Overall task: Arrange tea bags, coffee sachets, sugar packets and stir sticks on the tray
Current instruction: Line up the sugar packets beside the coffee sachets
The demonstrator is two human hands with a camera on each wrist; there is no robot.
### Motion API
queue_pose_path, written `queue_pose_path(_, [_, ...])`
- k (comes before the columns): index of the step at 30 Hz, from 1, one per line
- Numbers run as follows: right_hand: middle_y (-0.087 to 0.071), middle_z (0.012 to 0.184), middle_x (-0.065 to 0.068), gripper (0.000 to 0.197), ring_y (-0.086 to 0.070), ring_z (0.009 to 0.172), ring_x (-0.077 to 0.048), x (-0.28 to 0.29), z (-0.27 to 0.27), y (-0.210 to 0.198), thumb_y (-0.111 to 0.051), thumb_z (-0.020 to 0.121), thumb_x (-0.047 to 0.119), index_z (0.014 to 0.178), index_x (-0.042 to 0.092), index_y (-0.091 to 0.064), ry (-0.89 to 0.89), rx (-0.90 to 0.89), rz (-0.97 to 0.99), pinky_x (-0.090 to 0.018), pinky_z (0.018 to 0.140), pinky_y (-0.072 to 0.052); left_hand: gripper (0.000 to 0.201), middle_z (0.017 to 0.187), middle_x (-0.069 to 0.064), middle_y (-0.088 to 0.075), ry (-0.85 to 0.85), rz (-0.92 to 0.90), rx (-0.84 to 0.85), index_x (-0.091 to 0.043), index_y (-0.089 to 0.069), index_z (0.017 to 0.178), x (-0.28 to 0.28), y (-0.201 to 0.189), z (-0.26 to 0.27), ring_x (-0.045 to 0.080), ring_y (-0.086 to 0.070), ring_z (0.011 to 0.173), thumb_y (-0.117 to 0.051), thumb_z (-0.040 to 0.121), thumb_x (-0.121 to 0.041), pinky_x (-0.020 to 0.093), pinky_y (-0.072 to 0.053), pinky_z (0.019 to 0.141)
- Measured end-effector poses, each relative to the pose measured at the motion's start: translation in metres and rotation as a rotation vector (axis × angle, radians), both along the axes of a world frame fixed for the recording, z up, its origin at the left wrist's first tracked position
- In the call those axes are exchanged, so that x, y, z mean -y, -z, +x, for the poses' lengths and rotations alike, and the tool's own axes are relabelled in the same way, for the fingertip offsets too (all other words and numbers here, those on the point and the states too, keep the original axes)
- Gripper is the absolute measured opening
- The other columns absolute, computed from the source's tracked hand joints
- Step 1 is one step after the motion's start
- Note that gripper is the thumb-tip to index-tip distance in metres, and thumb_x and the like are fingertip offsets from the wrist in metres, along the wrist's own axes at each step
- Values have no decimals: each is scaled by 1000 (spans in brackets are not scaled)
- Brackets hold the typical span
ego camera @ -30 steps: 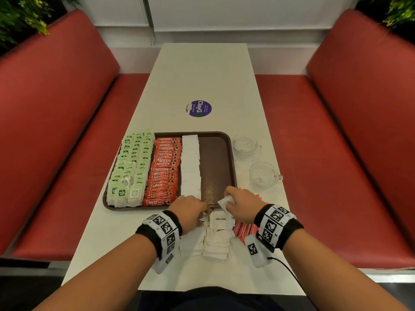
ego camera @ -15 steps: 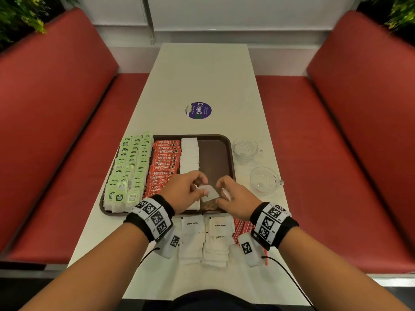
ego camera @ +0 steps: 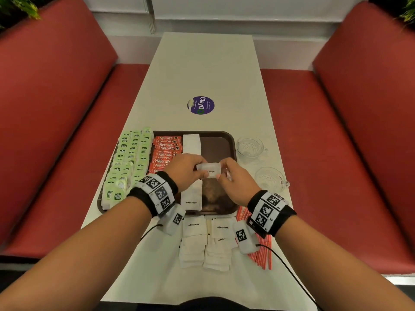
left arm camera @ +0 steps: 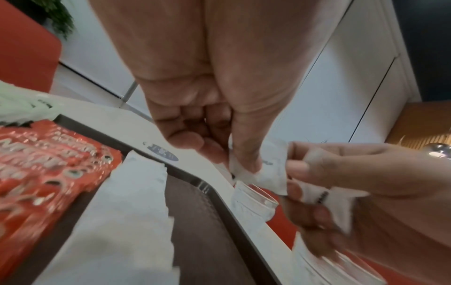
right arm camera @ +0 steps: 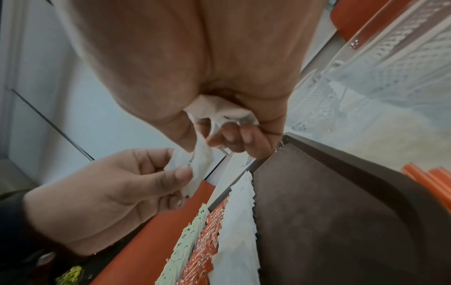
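Observation:
A brown tray [ego camera: 219,143] holds rows of green tea bags [ego camera: 130,158], red coffee sachets [ego camera: 165,151] and a column of white sugar packets [ego camera: 191,142]. Above the tray's middle, my left hand [ego camera: 186,170] and right hand [ego camera: 233,178] both pinch one white sugar packet [ego camera: 208,170] between them. The right hand also keeps more white packets [right arm camera: 219,110] tucked in its palm. The left wrist view shows the shared packet [left arm camera: 270,169] pinched by the left thumb. Loose sugar packets [ego camera: 205,241] lie on the table [ego camera: 208,70] before the tray, with red stir sticks [ego camera: 261,254] at their right.
Two empty glass cups [ego camera: 250,147] [ego camera: 270,179] stand on the table right of the tray. A purple round sticker [ego camera: 200,105] lies beyond the tray. Red bench seats [ego camera: 56,131] flank the table on both sides.
Both hands moved from the loose packets at the table's near edge up over the tray. They now hold one sugar packet between them, farther along the sugar column.

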State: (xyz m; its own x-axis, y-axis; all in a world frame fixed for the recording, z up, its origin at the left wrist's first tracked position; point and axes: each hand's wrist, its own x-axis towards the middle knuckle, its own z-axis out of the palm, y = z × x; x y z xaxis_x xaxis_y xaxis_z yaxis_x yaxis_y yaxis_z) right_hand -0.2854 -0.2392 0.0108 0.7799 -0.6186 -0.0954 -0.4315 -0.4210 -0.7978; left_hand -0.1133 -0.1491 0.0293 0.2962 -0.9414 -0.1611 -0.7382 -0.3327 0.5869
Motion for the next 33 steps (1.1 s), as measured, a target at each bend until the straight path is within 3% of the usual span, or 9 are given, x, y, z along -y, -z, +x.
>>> queue_pose_path(3, [-48, 91, -6, 26, -50, 72, -19, 4, 3, -3, -53, 86, 12, 104, 17, -35, 14, -1, 112, -40, 68, -49, 23, 89, -8, -64, -131, -47, 11, -26, -62, 106, 34, 3, 26, 12, -60, 81, -75, 86, -24, 23, -40, 66])
queue_pose_path(6, [-43, 91, -7, 29, -43, 72, -17, 7, 8, -8, -52, 76, 18, 97, 16, -32, 3, -23, 121, -37, 64, -43, 34, 98, 0, -65, -230, -43, 10, -24, -58, 107, 72, 13, 49, 19, -63, 87, -80, 82, -24, 29, -49, 75])
queue_pose_path(9, [-43, 83, -8, 18, -38, 69, -18, 16, 14, -9, -52, 77, 14, 84, 15, -35, 31, -23, 91, -36, 63, -36, 34, 101, 3, -63, -238, 26, 67, -22, -57, 106, 107, 26, 63, 24, -62, 91, -80, 81, -27, 33, -51, 79])
queue_pose_path(12, [-54, 76, -15, 10, -51, 67, -28, 25, 17, -10, -50, 84, 9, 80, 5, -41, 93, -3, 129, -40, 63, -44, 40, 110, 6, -63, -227, 104, 117, -18, -56, 111, 134, 44, 72, 27, -61, 101, -80, 81, -29, 37, -51, 84])
queue_pose_path(15, [-68, 77, -20, 11, -70, 68, -21, 28, 19, -10, -48, 91, 6, 87, -3, -50, 127, 48, 210, -47, 71, -60, 50, 116, 10, -63, -203, 171, 153, -13, -53, 120, 148, 61, 78, 30, -61, 105, -80, 81, -30, 40, -52, 86])
queue_pose_path(18, [-70, 78, -17, 11, -73, 72, -22, 30, 19, -8, -52, 91, 8, 87, -2, -53, 134, 79, 220, -54, 77, -60, 53, 115, 11, -63, -197, 202, 190, -12, -51, 120, 156, 70, 85, 31, -62, 103, -81, 80, -31, 42, -53, 87])
queue_pose_path(23, [-65, 84, -13, 9, -61, 75, -26, 30, 17, -7, -64, 82, 17, 86, 10, -59, 135, 51, 109, -36, 68, -52, 37, 117, 7, -64, -92, 213, 357, -19, -64, 115, 169, 69, 89, 30, -60, 108, -78, 83, -30, 41, -51, 93])
queue_pose_path(27, [-67, 82, 0, 8, -57, 65, 0, 33, 15, -4, -69, 89, 13, 90, 14, -61, 135, 42, 89, -12, 60, -46, 29, 114, -3, -67, 43, 282, 393, -29, -71, 110, 168, 74, 83, 25, -61, 108, -74, 84, -43, 38, -50, 94])
queue_pose_path(33, [-72, 91, 3, 12, -67, 72, -8, 38, 18, 1, -64, 97, 22, 105, 21, -56, 190, 3, 112, -13, 60, -50, 28, 121, -3, -66, 33, 247, 436, -33, -69, 116, 156, 70, 82, 25, -58, 115, -66, 90, -44, 41, -43, 99])
